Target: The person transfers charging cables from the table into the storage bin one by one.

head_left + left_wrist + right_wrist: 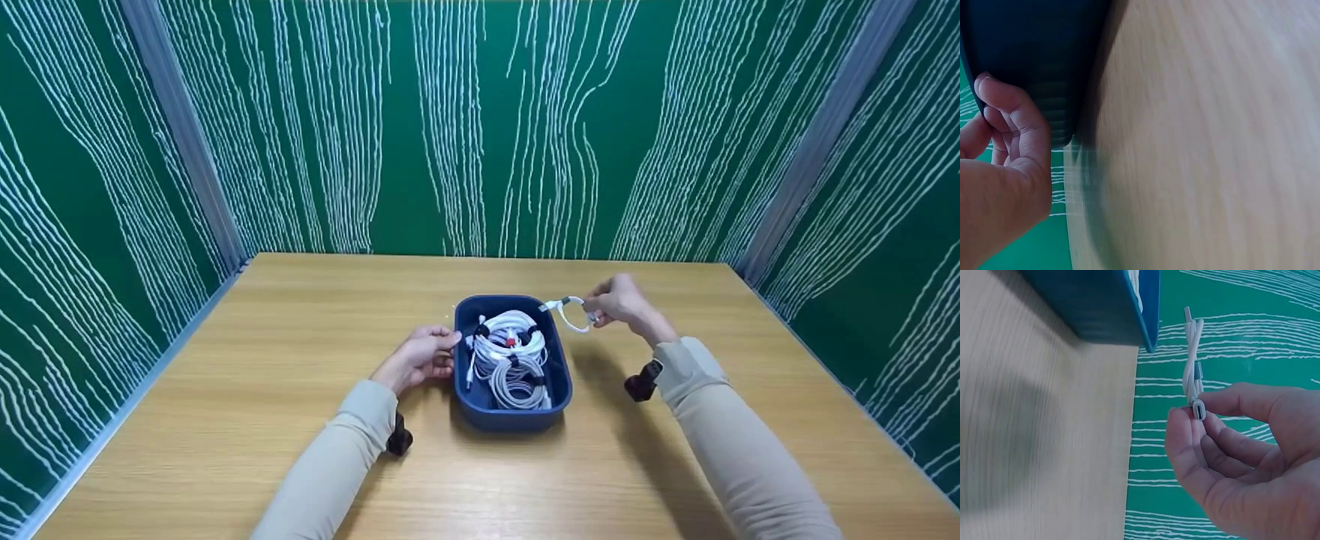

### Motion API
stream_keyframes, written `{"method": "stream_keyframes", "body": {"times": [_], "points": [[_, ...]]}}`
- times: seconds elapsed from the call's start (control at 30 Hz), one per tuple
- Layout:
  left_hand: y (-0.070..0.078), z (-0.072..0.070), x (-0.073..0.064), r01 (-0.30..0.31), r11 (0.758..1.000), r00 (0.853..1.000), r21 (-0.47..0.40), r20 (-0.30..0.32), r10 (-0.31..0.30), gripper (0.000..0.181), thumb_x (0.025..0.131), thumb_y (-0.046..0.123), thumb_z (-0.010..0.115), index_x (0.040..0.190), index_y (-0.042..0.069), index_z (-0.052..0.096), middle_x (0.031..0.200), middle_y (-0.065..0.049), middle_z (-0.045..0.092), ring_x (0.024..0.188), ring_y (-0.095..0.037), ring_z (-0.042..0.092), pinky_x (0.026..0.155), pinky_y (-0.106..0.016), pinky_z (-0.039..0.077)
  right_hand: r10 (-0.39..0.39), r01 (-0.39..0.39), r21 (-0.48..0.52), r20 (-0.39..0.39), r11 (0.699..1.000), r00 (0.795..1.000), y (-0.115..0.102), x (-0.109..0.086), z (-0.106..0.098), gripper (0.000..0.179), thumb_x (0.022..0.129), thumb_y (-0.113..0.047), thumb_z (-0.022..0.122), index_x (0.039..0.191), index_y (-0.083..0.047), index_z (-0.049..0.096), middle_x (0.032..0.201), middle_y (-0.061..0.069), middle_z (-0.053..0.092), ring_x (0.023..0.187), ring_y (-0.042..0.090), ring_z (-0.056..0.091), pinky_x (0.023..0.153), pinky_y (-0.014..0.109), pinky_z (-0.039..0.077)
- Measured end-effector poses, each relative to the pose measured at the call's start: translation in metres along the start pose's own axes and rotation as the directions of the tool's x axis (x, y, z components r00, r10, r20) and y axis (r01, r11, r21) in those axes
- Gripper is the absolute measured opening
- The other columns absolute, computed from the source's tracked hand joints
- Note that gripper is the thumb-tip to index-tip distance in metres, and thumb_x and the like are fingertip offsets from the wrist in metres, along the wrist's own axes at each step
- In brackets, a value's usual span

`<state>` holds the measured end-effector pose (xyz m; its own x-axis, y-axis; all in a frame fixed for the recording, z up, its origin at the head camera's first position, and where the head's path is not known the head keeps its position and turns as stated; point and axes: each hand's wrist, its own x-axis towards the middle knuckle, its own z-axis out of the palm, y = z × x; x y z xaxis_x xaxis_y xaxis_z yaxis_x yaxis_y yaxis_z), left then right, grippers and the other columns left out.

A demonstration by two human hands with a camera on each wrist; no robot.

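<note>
A short white USB cable (574, 313), looped into a small coil, hangs in the air just right of the bin. My right hand (621, 301) pinches it between thumb and fingers. In the right wrist view the cable (1192, 371) shows a metal plug at the top, a dark tie midway and a white connector end at the fingertips. My left hand (426, 352) grips the left rim of a dark blue plastic bin (514, 421). From the left wrist view, the fingers of that hand (1016, 124) lie against the bin's outer wall (1027, 45).
Inside the bin lie several coiled white and grey cables (517, 382), some with black ties, and a small red piece (511, 342). The bin stands on a wooden table (300, 360). Green panels with white lines (495, 135) enclose the back and sides.
</note>
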<state>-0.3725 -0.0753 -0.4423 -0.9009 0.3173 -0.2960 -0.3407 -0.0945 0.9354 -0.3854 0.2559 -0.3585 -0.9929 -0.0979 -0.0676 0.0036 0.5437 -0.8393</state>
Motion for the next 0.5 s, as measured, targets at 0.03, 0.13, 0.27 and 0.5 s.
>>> {"method": "stream_keyframes", "body": {"times": [0.03, 0.13, 0.27, 0.5], "points": [[0.0, 0.0, 0.0, 0.0, 1.0, 1.0, 0.001, -0.001, 0.0, 0.014, 0.098, 0.012, 0.054, 0.085, 0.013, 0.053, 0.066, 0.001, 0.052, 0.055, -0.01, 0.049, 0.05, -0.02, 0.045, -0.002, 0.002, 0.0, 0.0, 1.0, 1.0, -0.001, 0.0, 0.001, 0.02, 0.086, 0.004, 0.058, 0.102, 0.015, 0.059, 0.065, 0.0, 0.059, 0.055, 0.006, 0.057, 0.057, 0.021, 0.057], [0.0, 0.0, 0.0, 0.004, 1.0, 1.0, -0.004, -0.001, -0.004, 0.013, 0.098, 0.012, 0.054, 0.085, 0.013, 0.053, 0.066, 0.001, 0.052, 0.055, -0.01, 0.049, 0.05, -0.021, 0.046, -0.002, 0.002, 0.005, 0.0, 1.0, 1.0, -0.005, 0.001, 0.006, 0.019, 0.085, 0.004, 0.059, 0.101, 0.015, 0.059, 0.064, 0.0, 0.059, 0.054, 0.005, 0.057, 0.056, 0.02, 0.057], [0.0, 0.0, 0.001, 0.006, 1.0, 1.0, -0.005, 0.001, -0.006, 0.014, 0.098, 0.012, 0.054, 0.084, 0.013, 0.053, 0.066, 0.002, 0.052, 0.055, -0.01, 0.049, 0.05, -0.021, 0.046, -0.004, 0.004, 0.001, 0.006, 1.0, 1.0, -0.011, 0.003, 0.013, 0.018, 0.085, 0.004, 0.059, 0.1, 0.013, 0.06, 0.064, 0.001, 0.059, 0.055, 0.006, 0.057, 0.056, 0.021, 0.057], [-0.001, 0.0, 0.0, -0.002, 1.0, 1.0, 0.0, -0.003, 0.002, 0.015, 0.098, 0.012, 0.055, 0.083, 0.014, 0.051, 0.066, 0.001, 0.052, 0.054, -0.011, 0.049, 0.049, -0.02, 0.045, -0.016, 0.016, 0.001, 0.018, 1.0, 1.0, -0.019, 0.004, 0.025, 0.016, 0.085, 0.005, 0.058, 0.099, 0.013, 0.061, 0.066, 0.002, 0.058, 0.055, 0.007, 0.057, 0.055, 0.02, 0.056]]}}
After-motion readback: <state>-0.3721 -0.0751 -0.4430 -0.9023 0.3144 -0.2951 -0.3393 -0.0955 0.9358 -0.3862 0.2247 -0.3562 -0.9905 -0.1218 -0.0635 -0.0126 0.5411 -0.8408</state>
